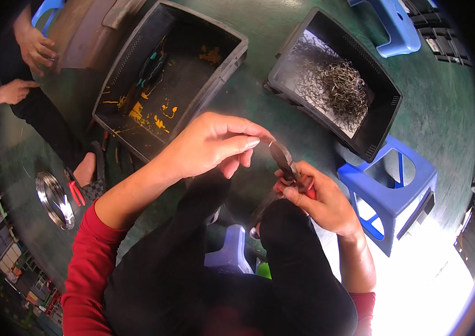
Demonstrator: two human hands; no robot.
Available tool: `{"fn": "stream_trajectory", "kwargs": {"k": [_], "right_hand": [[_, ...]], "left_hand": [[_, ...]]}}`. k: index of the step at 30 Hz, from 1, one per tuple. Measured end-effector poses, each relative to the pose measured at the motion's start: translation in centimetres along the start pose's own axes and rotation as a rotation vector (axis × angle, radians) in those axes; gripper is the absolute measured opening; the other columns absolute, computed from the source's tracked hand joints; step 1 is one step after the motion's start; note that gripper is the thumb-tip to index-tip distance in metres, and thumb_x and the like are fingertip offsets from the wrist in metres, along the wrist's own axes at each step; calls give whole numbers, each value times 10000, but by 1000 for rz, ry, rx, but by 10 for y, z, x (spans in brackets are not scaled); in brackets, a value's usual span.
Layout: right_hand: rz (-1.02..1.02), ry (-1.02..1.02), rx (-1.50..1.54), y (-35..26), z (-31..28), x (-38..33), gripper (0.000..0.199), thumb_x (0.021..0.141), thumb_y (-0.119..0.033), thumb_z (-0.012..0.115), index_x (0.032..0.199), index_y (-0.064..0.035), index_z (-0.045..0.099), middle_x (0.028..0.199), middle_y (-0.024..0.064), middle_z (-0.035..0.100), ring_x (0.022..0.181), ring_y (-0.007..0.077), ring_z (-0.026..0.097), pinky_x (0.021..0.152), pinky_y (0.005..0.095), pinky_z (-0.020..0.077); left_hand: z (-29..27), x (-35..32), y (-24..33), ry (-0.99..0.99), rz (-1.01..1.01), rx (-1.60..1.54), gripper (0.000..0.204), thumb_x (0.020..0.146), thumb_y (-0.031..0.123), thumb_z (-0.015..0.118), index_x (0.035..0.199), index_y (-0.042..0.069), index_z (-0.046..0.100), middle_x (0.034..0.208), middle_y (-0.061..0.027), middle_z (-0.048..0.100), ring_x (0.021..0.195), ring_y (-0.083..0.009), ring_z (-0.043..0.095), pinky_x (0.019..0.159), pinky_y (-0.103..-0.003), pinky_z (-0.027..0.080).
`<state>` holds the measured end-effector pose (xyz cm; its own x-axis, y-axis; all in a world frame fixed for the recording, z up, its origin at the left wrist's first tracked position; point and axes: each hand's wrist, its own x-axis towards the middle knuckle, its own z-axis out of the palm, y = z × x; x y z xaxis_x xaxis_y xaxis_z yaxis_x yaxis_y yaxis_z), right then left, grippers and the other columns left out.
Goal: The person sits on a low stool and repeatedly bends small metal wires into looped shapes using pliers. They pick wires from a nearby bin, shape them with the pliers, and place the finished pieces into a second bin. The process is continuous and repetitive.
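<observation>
My right hand (322, 199) is wrapped round the red-handled pliers (283, 159), whose dark metal jaws point up and to the left. The fingertips of my left hand (215, 145) are pinched beside the jaw tips. Between them shows a tiny light-coloured wire piece (271, 143), too small to make out fully. Ahead on the right, a black crate (380, 126) holds a heap of small bent metal wire pieces (345, 87).
At the far left stands a larger black crate (232, 53) with yellow stains and green-handled tools inside. A coil of wire (52, 199) and red pliers (75, 192) lie on the floor. Blue stools (411, 173) stand at right. Another person's hands (35, 49) are at upper left.
</observation>
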<state>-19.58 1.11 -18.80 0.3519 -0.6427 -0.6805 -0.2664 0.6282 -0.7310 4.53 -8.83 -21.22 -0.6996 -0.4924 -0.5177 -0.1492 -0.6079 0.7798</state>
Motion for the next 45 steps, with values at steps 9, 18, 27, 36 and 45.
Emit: {"fn": "stream_trajectory", "kwargs": {"k": [9,18,27,36,45], "right_hand": [[4,-1,-8,-2,-2,5,306,973,-133,608,1223,32,547,1039,94,669,1020,150,648,854,266,490],[-13,-6,-17,2,-3,5,298,975,-143,606,1215,28,557,1019,86,673,968,135,643,871,270,485],[0,0,-47,1,-4,3,300,975,-162,617,1199,29,563,1016,89,683,987,135,648,872,267,485],[58,83,-146,4,-2,5,221,950,-174,636,1086,0,643,817,34,649,759,87,581,731,252,477],[124,190,-256,9,0,8,260,915,-265,674,965,-11,652,680,56,605,642,126,538,611,290,423]], "left_hand": [[-6,5,-2,-11,31,38,248,1001,120,532,1171,12,677,710,-35,626,514,-72,553,470,-201,390],[-6,6,-1,-27,27,58,252,998,110,529,1165,-5,678,717,-48,631,507,-78,551,462,-212,417],[-6,6,0,-35,24,97,247,997,110,537,1162,-5,681,713,-49,635,505,-73,545,461,-208,415],[7,1,1,21,84,285,244,998,84,512,1153,6,683,680,-36,624,492,-69,545,469,-215,420],[21,5,-6,88,193,430,202,991,56,505,1082,-42,656,657,-50,609,488,-71,538,464,-231,412]]}}
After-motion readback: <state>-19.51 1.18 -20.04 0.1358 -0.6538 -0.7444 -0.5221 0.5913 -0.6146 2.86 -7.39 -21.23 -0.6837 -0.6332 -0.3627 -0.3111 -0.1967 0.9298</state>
